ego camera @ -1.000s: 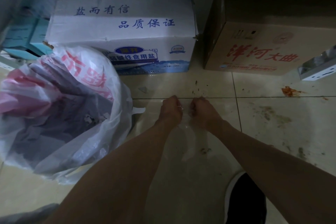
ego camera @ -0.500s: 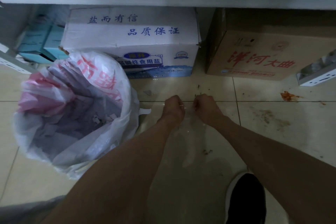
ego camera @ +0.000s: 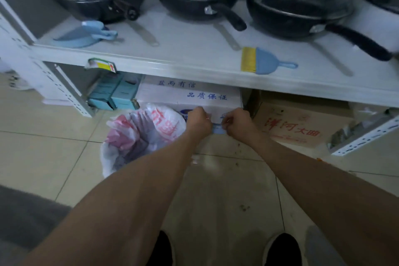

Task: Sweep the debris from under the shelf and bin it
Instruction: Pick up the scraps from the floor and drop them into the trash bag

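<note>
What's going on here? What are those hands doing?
A person stands at the shelf. The left hand and right hand pinch what looks like a clear film between them, beside the bin. The brush and dustpan lie unused on the shelf. Debris lies on the floor, not yet swept.

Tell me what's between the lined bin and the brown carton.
Head view: the white carton with blue print, under the shelf, the left hand and right hand in front of it.
</note>
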Action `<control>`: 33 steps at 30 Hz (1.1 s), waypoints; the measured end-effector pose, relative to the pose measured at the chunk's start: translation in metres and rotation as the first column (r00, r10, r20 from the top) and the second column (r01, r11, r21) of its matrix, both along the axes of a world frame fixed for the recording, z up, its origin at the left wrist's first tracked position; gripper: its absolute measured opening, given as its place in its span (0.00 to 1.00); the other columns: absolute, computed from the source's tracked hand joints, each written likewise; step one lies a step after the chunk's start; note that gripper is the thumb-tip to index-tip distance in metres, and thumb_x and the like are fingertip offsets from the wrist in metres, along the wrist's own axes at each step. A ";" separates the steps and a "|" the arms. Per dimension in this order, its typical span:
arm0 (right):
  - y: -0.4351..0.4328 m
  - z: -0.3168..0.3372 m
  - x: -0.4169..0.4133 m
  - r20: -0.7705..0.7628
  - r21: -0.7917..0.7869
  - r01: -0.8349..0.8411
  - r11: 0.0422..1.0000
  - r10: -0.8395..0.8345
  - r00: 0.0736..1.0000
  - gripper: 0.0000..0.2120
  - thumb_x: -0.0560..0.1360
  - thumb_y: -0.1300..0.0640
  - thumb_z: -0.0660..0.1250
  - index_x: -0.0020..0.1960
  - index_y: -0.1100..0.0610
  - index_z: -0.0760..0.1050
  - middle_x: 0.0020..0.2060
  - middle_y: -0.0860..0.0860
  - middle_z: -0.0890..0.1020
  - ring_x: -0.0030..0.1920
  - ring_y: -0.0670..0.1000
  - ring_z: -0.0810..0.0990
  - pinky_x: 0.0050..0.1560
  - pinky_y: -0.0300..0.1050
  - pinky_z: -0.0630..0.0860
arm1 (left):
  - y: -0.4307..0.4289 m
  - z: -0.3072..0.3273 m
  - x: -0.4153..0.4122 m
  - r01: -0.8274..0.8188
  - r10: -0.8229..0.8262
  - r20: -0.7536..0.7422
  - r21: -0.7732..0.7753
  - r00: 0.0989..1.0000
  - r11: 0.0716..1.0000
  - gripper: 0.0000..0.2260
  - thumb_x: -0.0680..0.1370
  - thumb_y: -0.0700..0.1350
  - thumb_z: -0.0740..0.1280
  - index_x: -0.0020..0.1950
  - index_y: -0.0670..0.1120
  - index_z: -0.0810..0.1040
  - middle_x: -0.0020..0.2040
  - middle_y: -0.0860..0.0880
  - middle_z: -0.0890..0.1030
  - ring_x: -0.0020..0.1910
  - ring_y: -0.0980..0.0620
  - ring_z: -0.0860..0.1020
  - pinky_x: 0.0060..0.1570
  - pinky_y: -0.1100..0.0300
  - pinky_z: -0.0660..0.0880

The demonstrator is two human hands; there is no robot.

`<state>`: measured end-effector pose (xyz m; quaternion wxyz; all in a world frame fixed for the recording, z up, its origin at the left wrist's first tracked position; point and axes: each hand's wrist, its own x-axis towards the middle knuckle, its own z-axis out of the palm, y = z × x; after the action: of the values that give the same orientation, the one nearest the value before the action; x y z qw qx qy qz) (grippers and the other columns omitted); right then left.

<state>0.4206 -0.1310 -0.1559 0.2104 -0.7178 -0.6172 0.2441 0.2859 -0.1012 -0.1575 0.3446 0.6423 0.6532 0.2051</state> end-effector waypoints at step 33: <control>-0.002 0.024 0.028 0.036 -0.164 0.006 0.986 0.000 0.999 0.05 0.76 0.62 0.65 0.46 0.63 0.79 0.43 0.58 0.81 0.39 0.54 0.81 0.37 0.44 0.78 | -0.020 0.043 0.012 0.207 -0.202 -0.166 0.013 0.965 0.978 0.13 0.76 0.38 0.65 0.60 0.39 0.75 0.59 0.40 0.77 0.56 0.42 0.77 0.54 0.52 0.76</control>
<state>0.4481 -0.1334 -0.1315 0.1400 -0.7377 -0.5978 0.2808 0.2979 -0.1214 -0.1147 0.2993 0.7259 0.6064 0.1252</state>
